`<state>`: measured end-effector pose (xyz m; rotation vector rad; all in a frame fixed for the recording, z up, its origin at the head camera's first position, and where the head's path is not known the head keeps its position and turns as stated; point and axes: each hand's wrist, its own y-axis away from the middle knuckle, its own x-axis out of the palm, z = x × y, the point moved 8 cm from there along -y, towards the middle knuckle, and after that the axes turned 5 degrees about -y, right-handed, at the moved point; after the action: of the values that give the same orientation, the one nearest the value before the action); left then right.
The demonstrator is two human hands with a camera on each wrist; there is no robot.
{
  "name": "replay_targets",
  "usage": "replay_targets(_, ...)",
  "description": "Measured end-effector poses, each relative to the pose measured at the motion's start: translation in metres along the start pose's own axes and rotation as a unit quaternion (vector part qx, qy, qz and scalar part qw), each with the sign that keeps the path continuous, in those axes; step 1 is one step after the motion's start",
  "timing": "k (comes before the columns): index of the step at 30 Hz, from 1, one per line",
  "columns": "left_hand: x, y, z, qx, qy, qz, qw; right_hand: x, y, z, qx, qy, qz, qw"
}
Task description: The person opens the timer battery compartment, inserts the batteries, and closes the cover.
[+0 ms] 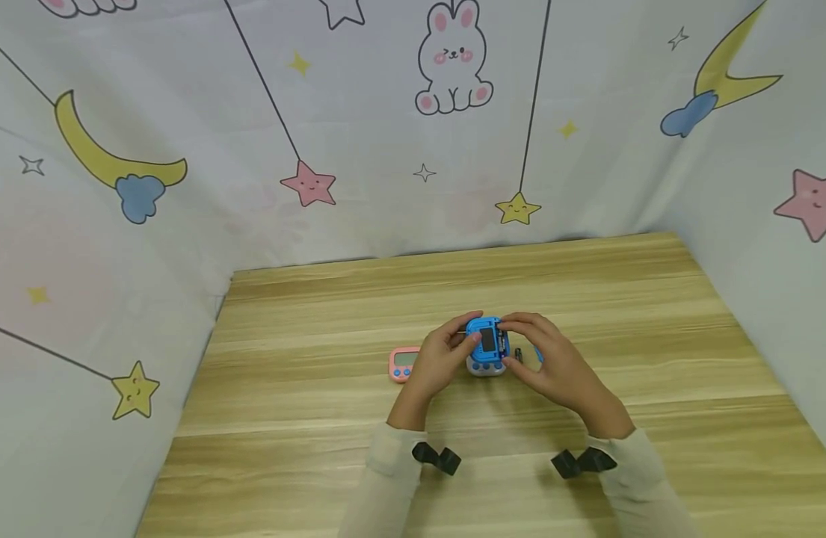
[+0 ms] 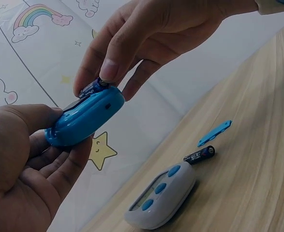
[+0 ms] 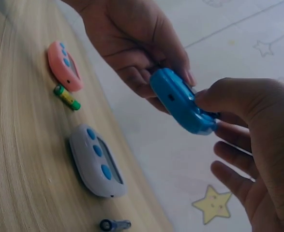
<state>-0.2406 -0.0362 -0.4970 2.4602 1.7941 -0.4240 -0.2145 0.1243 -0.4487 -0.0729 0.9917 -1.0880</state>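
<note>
My left hand (image 1: 439,362) holds a blue digital timer (image 2: 91,118) above the table, thumb on its back and fingers underneath. Its back faces up, showing an open battery slot along the right side. With thumb and fingers, my right hand (image 1: 563,366) pinches a small dark battery (image 2: 94,87) at that slot. Below on the table lies a white timer (image 2: 163,195) with three blue buttons. Beside it are a second dark battery (image 2: 200,154) and a thin blue battery cover (image 2: 215,133).
A pink timer (image 3: 64,67) lies on the wood-grain table (image 1: 305,418) to the left, with a green and yellow battery (image 3: 67,97) next to it. White cloth walls (image 1: 365,134) printed with stars and moons stand behind the table and along both sides.
</note>
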Motion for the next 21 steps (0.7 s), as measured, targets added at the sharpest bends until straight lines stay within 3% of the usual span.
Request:
replay_targets(7, 0.000, -0.001, 0.000, -0.002, -0.001, 0.008, 1.0000, 0.000, 0.000, -0.003, -0.005, 0.003, -0.001, 1.000)
replay_targets(14, -0.002, 0.007, -0.033, -0.007, 0.005, 0.023, 0.9997, 0.001, 0.001, -0.006, 0.007, 0.006, 0.001, 1.000)
replay_targets(21, -0.004, 0.010, -0.037, -0.008, -0.001, 0.025, 0.9997, 0.001, 0.004, -0.009, 0.040, 0.005, 0.004, 0.999)
